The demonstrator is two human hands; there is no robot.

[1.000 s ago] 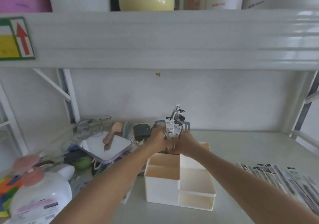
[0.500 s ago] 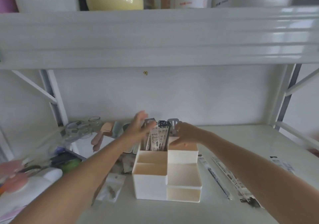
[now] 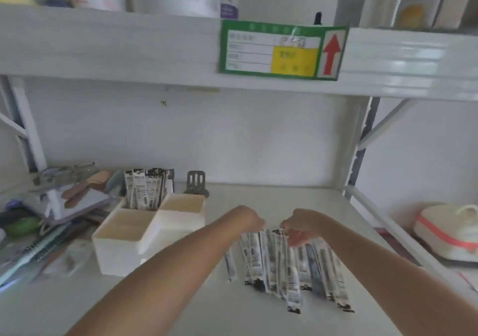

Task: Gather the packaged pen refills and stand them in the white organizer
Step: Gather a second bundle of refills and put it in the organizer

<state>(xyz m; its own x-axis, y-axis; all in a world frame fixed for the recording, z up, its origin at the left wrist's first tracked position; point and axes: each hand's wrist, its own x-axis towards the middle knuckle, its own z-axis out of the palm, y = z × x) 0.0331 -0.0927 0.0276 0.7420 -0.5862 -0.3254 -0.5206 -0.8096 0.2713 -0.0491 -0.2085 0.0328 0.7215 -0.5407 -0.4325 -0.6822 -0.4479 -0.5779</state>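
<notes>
The white organizer stands left of centre on the shelf. Several packaged pen refills stand upright in its back left compartment. More packaged refills lie side by side on the shelf to its right. My left hand and my right hand are at the far ends of these lying packs, fingers curled down onto their tops. The image is blurred, so the exact hold is unclear. One thin pack lies a little apart on the left.
A clutter of items with a mirror, glass jars and a brush fills the shelf's left side. A grey metal clip stands behind the organizer. A white and orange container sits on the neighbouring shelf at right. The upper shelf edge carries a green label.
Both hands left the organizer, where the refills now stand, and moved right and nearer, onto the packs lying on the shelf. The view swung right.
</notes>
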